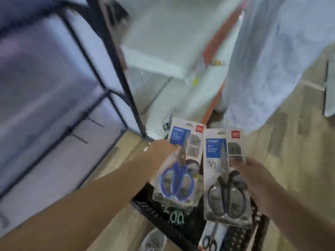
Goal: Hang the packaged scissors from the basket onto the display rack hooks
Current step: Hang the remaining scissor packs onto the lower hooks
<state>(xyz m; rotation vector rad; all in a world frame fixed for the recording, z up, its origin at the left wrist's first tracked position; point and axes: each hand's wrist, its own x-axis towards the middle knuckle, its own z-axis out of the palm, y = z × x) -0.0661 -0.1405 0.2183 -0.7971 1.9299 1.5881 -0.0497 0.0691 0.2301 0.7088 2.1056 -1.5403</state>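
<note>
My left hand [159, 151] grips a pack of blue-handled scissors [178, 165] by its left edge, held upright above the basket. My right hand [253, 176] grips a pack of black-handled scissors [224, 174] by its right edge, beside the first pack. Below them sits the black plastic basket [150, 205] on the floor, with more scissor packs inside, one with teal handles [175, 217] and one with black handles [210, 240]. The display rack [116, 57], a black metal frame with white panels, stands to the left; two short black hooks [90, 122] stick out near its bottom. The view is blurred.
A white shelving unit with an orange upright [213, 98] stands ahead. A pale cloth-covered shape [268, 60] fills the right. Wood-look flooring [290, 133] surrounds the basket. A light shoe [154, 240] shows at the bottom edge.
</note>
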